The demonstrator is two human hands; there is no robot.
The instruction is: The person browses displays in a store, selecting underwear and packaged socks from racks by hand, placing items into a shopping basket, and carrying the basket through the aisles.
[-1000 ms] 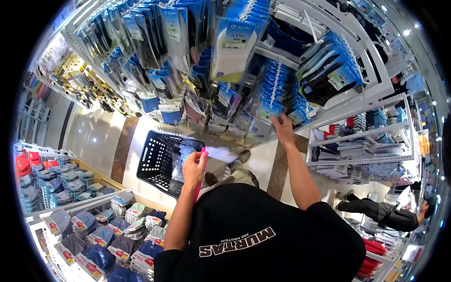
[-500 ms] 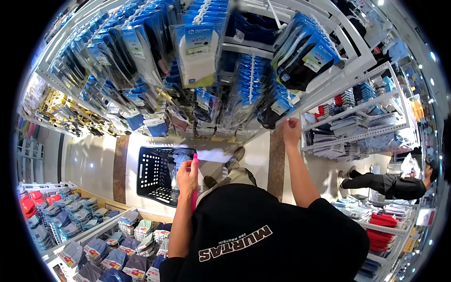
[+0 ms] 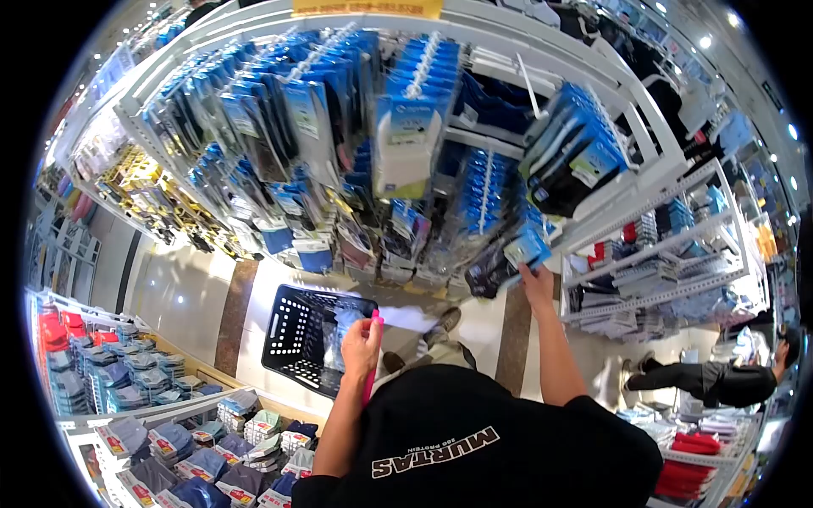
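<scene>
My left hand [image 3: 362, 343] is closed around the bright pink handle [image 3: 369, 388] of a black shopping basket [image 3: 292, 372]. The basket hangs at my left side, with a pale blue clear-wrapped item [image 3: 343, 326] inside. My right hand [image 3: 535, 286] reaches forward to the lower right of the rack. Its fingers pinch the edge of a clear packet [image 3: 495, 267] with a blue header card and dark contents. Whether that packet still hangs on its hook I cannot tell. Just above it hang more packets [image 3: 572, 169] with dark goods and blue cards.
A white rack [image 3: 610, 199] full of hanging blue-topped packets [image 3: 411, 140] stands in front of me. Folded goods lie on the left display [image 3: 182, 453] and on shelves [image 3: 660, 254] at the right. A person in dark clothes [image 3: 720, 381] is farther right.
My right hand has come to the dark packet at the lower right and taken hold of its edge; it was empty beside it before. The view has tilted up; my left hand keeps the handle.
</scene>
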